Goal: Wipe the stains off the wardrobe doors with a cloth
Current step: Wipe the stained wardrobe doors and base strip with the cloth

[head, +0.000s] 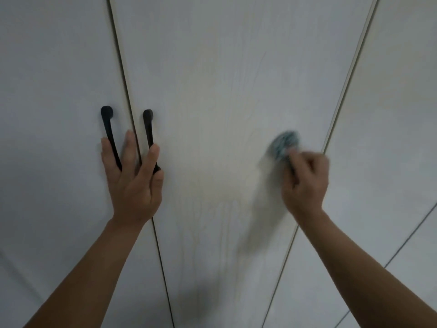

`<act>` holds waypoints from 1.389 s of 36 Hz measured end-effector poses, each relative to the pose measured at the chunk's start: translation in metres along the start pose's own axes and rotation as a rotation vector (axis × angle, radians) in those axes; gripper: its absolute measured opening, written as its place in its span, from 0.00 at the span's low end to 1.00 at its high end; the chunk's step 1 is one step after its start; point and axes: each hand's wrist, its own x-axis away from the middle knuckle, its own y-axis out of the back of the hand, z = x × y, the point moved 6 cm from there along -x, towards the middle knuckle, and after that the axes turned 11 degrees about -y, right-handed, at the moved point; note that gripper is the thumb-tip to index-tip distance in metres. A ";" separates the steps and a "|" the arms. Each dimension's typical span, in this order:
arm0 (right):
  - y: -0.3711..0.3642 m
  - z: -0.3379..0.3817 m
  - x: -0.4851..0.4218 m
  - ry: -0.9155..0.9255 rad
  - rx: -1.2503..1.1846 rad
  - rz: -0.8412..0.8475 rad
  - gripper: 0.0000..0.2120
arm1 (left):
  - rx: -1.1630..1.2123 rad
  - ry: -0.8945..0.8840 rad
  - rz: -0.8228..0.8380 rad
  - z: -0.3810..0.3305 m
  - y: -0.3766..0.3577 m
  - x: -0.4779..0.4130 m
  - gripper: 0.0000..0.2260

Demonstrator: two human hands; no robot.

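The middle door (pixel 224 79) is wide and white. A thin dark gap (pixel 119 60) runs down its left edge, and past that is the left door (pixel 52 79). Another thin gap (pixel 354 60) runs down its right edge, and past that is the right door (pixel 402 102). Two black handles stand side by side at the left gap. One handle (pixel 107 129) is on the left door and the other handle (pixel 148 129) is on the middle door. Between the handles and the cloth there is a lot of bare door. Some pale yellow marks (pixel 212 209) show there, low down.

The cloth (pixel 283 144) is blue-green and looks blurry. It is pressed on the middle door, close to the right gap. The right hand (pixel 305 181) is curled round the cloth and grips it from below.

The left hand (pixel 132 183) is well apart from the cloth, over at the left gap. Its fingers are straight and spread wide, flat on the doors, with the lower ends of the two handles among them. It holds nothing.
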 end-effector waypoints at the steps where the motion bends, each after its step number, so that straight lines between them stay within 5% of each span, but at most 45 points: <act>1: -0.005 0.005 0.020 0.146 0.021 0.093 0.15 | -0.001 -0.005 0.004 0.000 0.000 0.001 0.23; 4: -0.013 0.007 0.056 0.410 0.097 0.313 0.18 | 0.007 -0.007 0.016 0.001 0.000 0.003 0.21; 7: -0.011 0.009 0.040 0.472 0.106 0.351 0.17 | 0.008 0.003 0.014 0.002 -0.001 0.004 0.20; 16: 0.006 0.028 -0.087 -0.271 -0.079 -0.135 0.16 | 0.004 0.002 0.006 0.000 -0.001 0.003 0.21; 26: -0.043 0.062 0.058 0.548 0.062 0.394 0.14 | -0.012 0.011 0.018 0.001 -0.003 0.005 0.21; 29: -0.040 0.072 0.019 0.497 0.031 0.334 0.09 | -0.027 0.019 0.018 0.002 -0.003 0.005 0.21; 36: -0.036 0.089 -0.059 -0.034 -0.075 0.003 0.13 | 0.008 0.054 0.037 -0.002 0.009 0.005 0.21; 40: -0.048 0.099 0.006 0.237 -0.043 0.137 0.11 | -0.038 0.216 0.054 -0.009 0.030 0.042 0.28; 45: -0.061 0.095 0.088 0.578 0.019 0.470 0.10 | 0.047 0.559 0.288 -0.019 0.028 0.108 0.37; 50: -0.057 0.108 0.039 0.477 -0.044 0.336 0.10 | 0.104 0.679 0.318 -0.027 0.025 0.117 0.44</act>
